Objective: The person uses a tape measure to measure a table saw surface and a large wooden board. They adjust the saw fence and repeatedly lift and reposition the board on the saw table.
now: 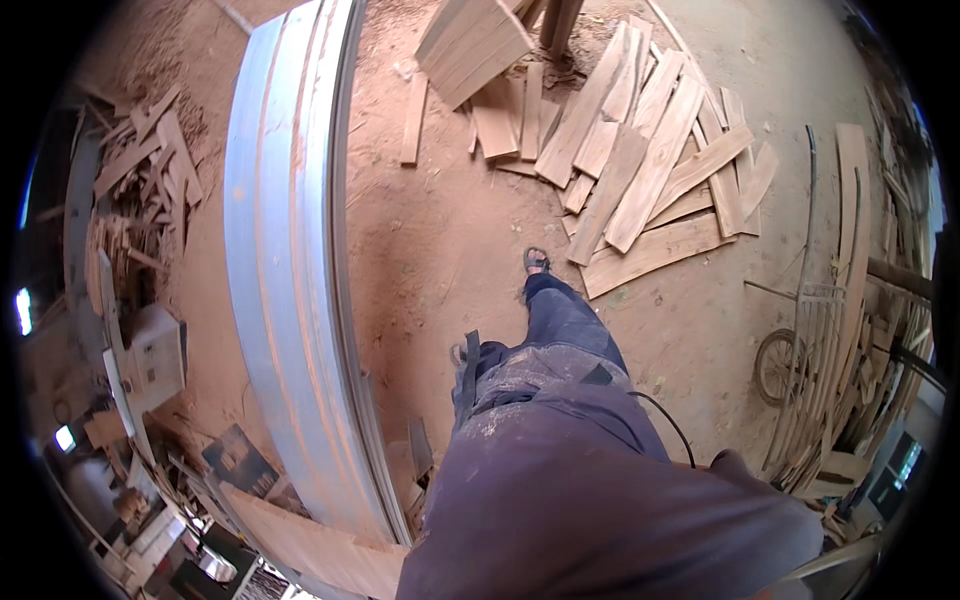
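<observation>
Neither of my hands shows in the head view. My torso in a purple shirt (600, 510) fills the lower middle. Below it my leg in dusty blue trousers (560, 330) steps forward over reddish dirt ground (440, 250), with a sandalled foot (536, 261) set down near a pile of wooden planks (640, 160). A thin black cable (672, 420) curves along my right side.
A long grey metal beam (285, 250) runs along my left. Beyond it lie wood scraps (145, 170) and a machine (150, 350). A stack of boards (472, 45) stands ahead. A wheeled cart (785, 360) and curved wooden strips (850, 300) are on the right.
</observation>
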Action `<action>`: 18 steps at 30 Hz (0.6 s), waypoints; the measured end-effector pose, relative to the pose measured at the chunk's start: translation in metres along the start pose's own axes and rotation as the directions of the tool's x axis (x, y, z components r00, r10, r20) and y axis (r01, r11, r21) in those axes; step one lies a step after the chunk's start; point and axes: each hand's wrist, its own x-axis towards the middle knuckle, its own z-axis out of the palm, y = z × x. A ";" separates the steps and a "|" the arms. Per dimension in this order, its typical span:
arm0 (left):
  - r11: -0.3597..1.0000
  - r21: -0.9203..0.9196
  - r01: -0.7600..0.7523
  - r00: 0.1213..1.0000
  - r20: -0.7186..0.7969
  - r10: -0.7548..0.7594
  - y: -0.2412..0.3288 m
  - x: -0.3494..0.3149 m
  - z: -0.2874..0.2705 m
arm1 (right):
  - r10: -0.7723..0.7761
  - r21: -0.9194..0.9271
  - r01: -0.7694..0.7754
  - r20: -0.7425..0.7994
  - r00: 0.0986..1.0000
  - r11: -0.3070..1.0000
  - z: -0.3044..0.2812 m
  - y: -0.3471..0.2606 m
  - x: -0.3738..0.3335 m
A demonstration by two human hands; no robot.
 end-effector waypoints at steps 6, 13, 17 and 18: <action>0.999 0.028 0.030 0.989 0.141 -0.033 0.078 0.018 -0.018 | 0.014 0.009 -0.013 -0.116 0.993 1.000 -0.078 -0.001 0.014; 0.895 0.274 -0.352 0.935 0.065 0.348 0.310 0.145 -0.148 | 0.042 -0.143 -0.387 -0.902 0.431 0.911 -0.356 0.017 0.135; 0.520 0.604 -0.604 0.599 -0.086 0.796 0.475 0.246 -0.136 | -0.085 -0.187 -0.283 -0.937 0.338 0.941 -0.533 -0.115 0.213; 0.363 0.717 -0.595 0.484 -0.041 0.874 0.508 0.272 -0.126 | -0.096 -0.196 -0.307 -0.945 0.314 0.931 -0.566 -0.133 0.243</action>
